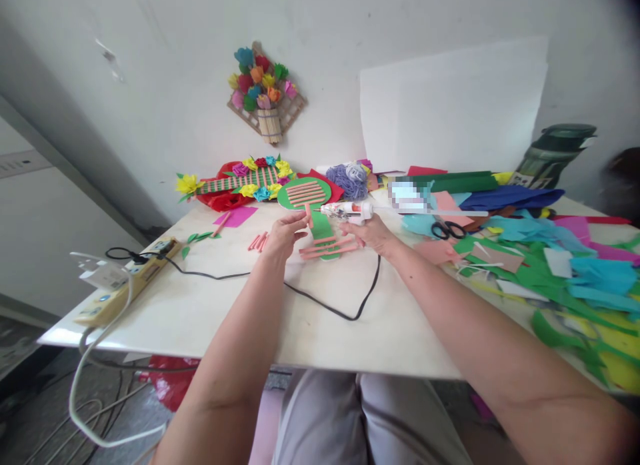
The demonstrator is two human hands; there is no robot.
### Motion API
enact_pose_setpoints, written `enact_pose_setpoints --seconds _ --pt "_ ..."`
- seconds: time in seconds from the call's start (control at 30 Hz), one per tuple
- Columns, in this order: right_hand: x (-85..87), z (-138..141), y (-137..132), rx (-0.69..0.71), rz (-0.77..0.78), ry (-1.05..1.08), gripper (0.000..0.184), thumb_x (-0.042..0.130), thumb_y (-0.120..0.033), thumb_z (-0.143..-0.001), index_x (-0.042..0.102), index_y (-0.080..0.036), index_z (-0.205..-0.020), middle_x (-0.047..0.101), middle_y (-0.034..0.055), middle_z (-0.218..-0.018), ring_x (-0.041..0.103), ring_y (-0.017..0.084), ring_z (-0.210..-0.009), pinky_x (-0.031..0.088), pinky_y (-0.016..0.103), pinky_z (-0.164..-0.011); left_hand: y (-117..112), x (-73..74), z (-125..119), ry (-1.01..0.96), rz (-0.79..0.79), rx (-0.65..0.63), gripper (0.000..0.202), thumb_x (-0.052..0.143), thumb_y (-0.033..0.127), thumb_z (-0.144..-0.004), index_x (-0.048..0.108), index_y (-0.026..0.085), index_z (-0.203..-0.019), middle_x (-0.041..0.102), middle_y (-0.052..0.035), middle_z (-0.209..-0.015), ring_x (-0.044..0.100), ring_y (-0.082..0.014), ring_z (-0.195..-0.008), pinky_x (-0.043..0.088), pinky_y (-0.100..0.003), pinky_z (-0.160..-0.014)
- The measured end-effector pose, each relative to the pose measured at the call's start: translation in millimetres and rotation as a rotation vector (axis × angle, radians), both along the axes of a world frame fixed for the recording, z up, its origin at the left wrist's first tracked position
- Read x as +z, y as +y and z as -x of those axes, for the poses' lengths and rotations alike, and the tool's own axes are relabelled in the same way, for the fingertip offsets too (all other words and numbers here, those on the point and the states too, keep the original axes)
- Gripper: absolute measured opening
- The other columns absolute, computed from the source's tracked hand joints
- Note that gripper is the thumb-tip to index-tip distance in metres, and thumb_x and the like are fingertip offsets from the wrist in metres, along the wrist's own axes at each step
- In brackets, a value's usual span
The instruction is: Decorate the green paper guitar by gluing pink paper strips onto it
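A: What does each hand hold?

B: The left hand (287,235) pinches a short pink stick (309,216) at its fingertips. The right hand (373,237) is wrapped around the glue gun (350,212), whose nozzle points at the stick, just beside it. Whether a finger presses the trigger, one cannot tell.

A: And the green cutout?

B: It lies on the table (310,332) in front of the person, beyond and between the wrists. A row of pink sticks (305,194) sits on its round end, and longer pink sticks (327,250) lie across its near end — the green strip between them is bare.

A: How would the person apply the glue well?

B: By holding the stick near one end, fingertips clear of the hot nozzle, and running one thin, even line along a single side. Too much would probably squeeze out onto the green.

A: Anything else to mind?

B: The black cord (350,316) loops over the table near the right wrist, so slack matters; a tug could jerk the nozzle. The loose short sticks (258,242) lie left of the cutout — within easy reach of the left hand.
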State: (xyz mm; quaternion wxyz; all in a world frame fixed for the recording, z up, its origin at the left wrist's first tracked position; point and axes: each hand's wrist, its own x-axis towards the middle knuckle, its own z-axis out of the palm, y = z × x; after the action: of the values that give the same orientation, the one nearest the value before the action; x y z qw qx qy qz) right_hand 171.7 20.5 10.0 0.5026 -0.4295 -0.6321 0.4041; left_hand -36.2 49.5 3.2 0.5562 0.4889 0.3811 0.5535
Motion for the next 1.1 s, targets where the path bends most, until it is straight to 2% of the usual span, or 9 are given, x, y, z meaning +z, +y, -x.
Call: enact_pose_setpoints --seconds 0.13,0.27,0.43,0.6,0.83,1.1 --pt "-1.0 -0.3 1.5 -0.031 0.002 -0.022 0.028 0.07 -0.039 -0.059 0.058 -0.014 -0.064 0.059 -0.0001 -0.055 0.037 0.005 -0.032 0.031 0.02 -0.029 -0.7 0.4 -1.1 0.049 -0.006 0.015 0.028 0.076 0.025 -0.054 0.071 0.017 -0.081 0.065 -0.0041 -0.078 0.055 -0.0107 -0.067 0.042 -0.022 -0.059" --pt "0.0 0.2 1.0 -0.045 0.01 -0.048 0.03 0.071 -0.038 -0.058 0.061 -0.013 -0.07 0.062 0.0022 -0.062 0.046 0.008 -0.04 0.034 0.02 -0.032 -1.5 1.1 -2.2 0.068 -0.017 0.025 0.029 0.076 0.026 -0.054 0.071 0.016 -0.08 0.063 -0.004 -0.074 0.053 -0.0095 -0.064 0.041 -0.022 -0.057" --pt "0.2 0.2 1.3 -0.066 -0.029 -0.106 0.032 0.069 -0.037 -0.06 0.065 -0.012 -0.081 0.066 0.005 -0.07 0.057 0.013 -0.056 0.043 0.021 -0.043 -2.1 1.5 -2.6 0.073 -0.037 0.012 0.03 0.075 0.029 -0.054 0.071 0.015 -0.081 0.061 -0.0028 -0.071 0.051 -0.0087 -0.062 0.042 -0.022 -0.057" --pt "-2.0 -0.3 3.6 -0.09 -0.052 -0.145 0.031 0.067 -0.037 -0.062 0.065 -0.013 -0.082 0.066 0.0049 -0.071 0.058 0.014 -0.058 0.045 0.022 -0.045 -2.6 1.9 -3.3 0.079 -0.036 0.019 0.03 0.075 0.029 -0.054 0.07 0.015 -0.08 0.061 -0.0025 -0.07 0.051 -0.0086 -0.061 0.041 -0.022 -0.057" --pt "-5.2 -0.3 6.9 -0.109 -0.122 -0.165 0.025 0.067 -0.034 -0.063 0.065 -0.015 -0.078 0.067 0.0041 -0.071 0.062 0.018 -0.07 0.051 0.026 -0.057 -4.2 3.3 -4.1 0.077 -0.036 0.021 0.032 0.075 0.028 -0.054 0.07 0.014 -0.082 0.061 -0.003 -0.069 0.051 -0.0085 -0.06 0.042 -0.022 -0.056" --pt "-3.9 1.1 5.0 -0.148 -0.129 -0.182 0.023 0.068 -0.032 -0.062 0.066 -0.015 -0.078 0.067 0.0047 -0.071 0.064 0.02 -0.076 0.052 0.027 -0.061 -3.5 2.5 -4.3 0.09 -0.034 0.029 0.032 0.074 0.029 -0.053 0.07 0.013 -0.081 0.061 -0.0029 -0.068 0.051 -0.0088 -0.059 0.042 -0.023 -0.056"
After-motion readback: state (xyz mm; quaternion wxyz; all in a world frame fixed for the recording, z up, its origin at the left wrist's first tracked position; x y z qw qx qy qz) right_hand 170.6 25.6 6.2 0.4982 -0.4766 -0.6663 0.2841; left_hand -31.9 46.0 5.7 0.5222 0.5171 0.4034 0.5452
